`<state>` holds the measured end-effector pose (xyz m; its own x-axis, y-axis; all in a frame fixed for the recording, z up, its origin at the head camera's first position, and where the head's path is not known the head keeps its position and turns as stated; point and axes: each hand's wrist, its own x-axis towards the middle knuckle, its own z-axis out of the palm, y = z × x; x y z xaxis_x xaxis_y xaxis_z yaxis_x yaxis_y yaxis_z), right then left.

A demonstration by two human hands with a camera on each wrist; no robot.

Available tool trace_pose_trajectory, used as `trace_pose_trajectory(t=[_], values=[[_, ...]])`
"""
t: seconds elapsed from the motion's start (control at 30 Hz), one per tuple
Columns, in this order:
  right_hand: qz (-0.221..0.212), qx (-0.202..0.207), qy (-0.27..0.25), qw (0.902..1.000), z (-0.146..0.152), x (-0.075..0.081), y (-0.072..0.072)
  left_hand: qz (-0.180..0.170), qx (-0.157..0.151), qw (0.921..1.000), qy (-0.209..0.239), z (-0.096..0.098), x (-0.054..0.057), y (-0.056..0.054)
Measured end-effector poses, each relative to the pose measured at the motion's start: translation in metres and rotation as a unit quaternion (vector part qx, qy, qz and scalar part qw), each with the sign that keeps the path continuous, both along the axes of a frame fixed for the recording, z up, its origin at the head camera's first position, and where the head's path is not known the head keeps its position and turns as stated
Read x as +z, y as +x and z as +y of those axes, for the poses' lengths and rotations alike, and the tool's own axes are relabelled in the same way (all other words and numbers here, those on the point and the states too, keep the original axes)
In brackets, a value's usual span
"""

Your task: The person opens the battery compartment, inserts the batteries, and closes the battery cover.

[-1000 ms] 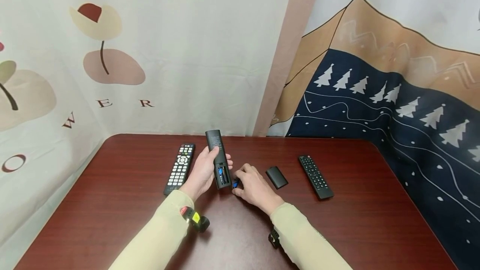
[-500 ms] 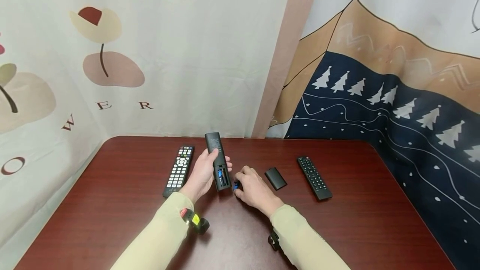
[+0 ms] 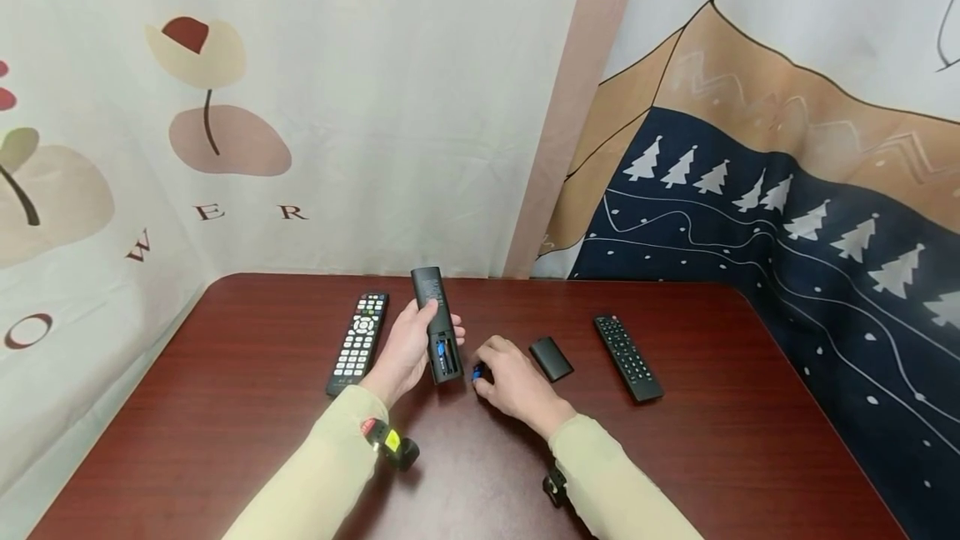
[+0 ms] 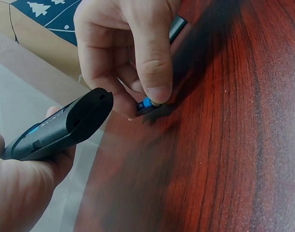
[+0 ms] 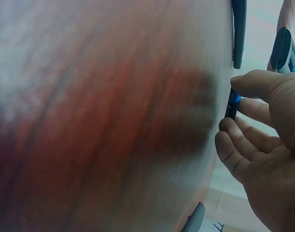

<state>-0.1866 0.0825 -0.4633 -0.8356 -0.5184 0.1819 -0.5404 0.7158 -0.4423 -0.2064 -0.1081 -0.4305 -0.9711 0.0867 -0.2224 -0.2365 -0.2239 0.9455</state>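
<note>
My left hand (image 3: 401, 357) grips a black remote control (image 3: 429, 283), its back turned up and its far end raised away from me. The battery compartment at the near end is uncovered, and a blue battery (image 3: 442, 350) lies in one side of it. Just right of the remote, my right hand (image 3: 517, 380) pinches a second blue and black battery (image 4: 146, 103) between thumb and fingers, low over the table. In the right wrist view this battery (image 5: 233, 100) stands between the thumb and fingertips, apart from the remote.
A black battery cover (image 3: 551, 358) lies right of my right hand. Farther right is a slim black remote (image 3: 628, 358); at left, beside my left hand, a remote with white buttons (image 3: 358, 344). The brown table (image 3: 262, 373) meets printed curtains at its back edge.
The right hand, with the battery, has shifted slightly right, away from the held remote. The left hand holds the remote almost still. The head view has tilted a little.
</note>
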Motion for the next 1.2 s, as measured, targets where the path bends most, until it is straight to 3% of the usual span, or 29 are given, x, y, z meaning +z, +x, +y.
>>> trace_pose_trajectory(t=[0.73, 1.2], values=[[0.021, 0.011, -0.054, 0.9983, 0.010, 0.011, 0.006, 0.007, -0.003, 0.9999, 0.007, 0.004, 0.002, -0.001], [0.087, 0.039, -0.096, 0.9908, 0.010, 0.014, 0.009, 0.008, -0.003, 0.9999, 0.009, 0.005, 0.000, -0.003]])
